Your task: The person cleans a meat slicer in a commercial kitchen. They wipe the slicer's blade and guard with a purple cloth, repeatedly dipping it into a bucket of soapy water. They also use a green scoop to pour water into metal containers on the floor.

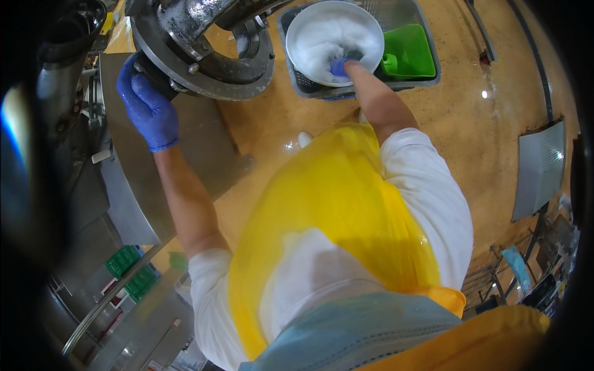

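My left hand [153,104], in a wet blue glove, rests with bent fingers against a dark part at the rim of a large metal ring [218,83] on a machine. Suds cling to the metal above it. My right hand [342,67], gloved in blue too, reaches into a white round tub [290,46] full of foam [334,32]; its fingers are hidden in the suds, so whether it holds anything does not show. The tub stands in a grey plastic crate [297,88], beside a green plastic scoop or container [410,51].
A stainless steel machine housing [185,139] stands below my left hand. Wet orange-brown floor lies around the crate. At the right are a metal panel [540,169] and a wire rack [482,283]; green crates [123,259] and a metal rail [116,290] are at the lower left.
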Demonstrator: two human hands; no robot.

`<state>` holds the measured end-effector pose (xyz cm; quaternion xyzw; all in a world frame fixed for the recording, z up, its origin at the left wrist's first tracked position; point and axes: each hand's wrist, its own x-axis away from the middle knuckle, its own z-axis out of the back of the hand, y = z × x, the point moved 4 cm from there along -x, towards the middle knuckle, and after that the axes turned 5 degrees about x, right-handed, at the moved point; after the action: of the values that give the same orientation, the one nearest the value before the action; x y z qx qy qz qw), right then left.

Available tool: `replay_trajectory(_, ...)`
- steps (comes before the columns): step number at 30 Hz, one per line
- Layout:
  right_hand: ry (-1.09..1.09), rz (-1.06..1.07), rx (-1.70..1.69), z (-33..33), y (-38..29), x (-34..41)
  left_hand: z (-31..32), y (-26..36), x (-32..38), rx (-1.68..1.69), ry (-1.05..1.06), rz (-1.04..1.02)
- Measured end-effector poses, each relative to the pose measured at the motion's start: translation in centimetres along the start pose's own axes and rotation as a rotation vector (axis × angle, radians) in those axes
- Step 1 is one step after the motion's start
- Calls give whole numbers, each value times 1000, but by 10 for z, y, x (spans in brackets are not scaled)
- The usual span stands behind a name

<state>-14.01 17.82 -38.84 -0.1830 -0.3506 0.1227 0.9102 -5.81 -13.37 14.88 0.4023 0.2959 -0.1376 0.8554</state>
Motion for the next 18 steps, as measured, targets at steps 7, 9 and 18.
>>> replay_trajectory(7,0,174,-248,25,-4,35,5,-10,3,-27,5,-24)
replay_trajectory(9,-53,92,-514,43,0,44,4,-13,2,5,19,-20)
replay_trajectory(18,308,-56,-290,10,59,-1,5,8,-10,-190,-62,-121)
